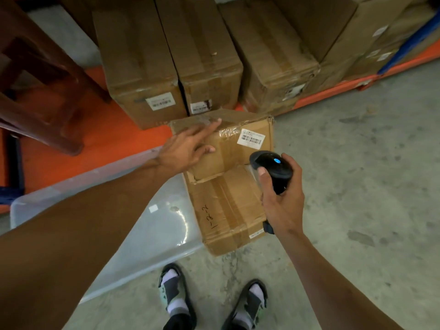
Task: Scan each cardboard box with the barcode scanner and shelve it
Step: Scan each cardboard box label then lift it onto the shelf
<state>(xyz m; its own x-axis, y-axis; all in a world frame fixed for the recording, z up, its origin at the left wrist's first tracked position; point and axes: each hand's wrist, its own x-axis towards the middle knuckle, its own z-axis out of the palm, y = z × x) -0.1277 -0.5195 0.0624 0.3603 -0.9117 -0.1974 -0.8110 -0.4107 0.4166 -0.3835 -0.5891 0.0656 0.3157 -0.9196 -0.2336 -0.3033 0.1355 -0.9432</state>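
While you stand on a grey concrete floor (357, 186) in a storeroom, an orange shelf base (95, 144) runs across the far side with a blue upright (409, 44) at far right. Three large cardboard boxes stand side by side on that base, with more stacked behind at far right. A dark wooden stool (40, 91) stands at far left, and a clear plastic bin lid (152, 225) lies near your feet.

Two boxes are stacked on the floor in front of you. The top box (228, 144) is brown, dented and taped, with a white barcode label (252, 138) on its right part. The bottom box (226, 210) has "1-2-2" handwritten on it.

Your left hand (188, 148) rests on the top box, fingers mostly straight, thumb against its near face. Your right hand (281, 196) is wrapped around the handle of the black scanner (271, 165), just near the label, with a blue light on its head.
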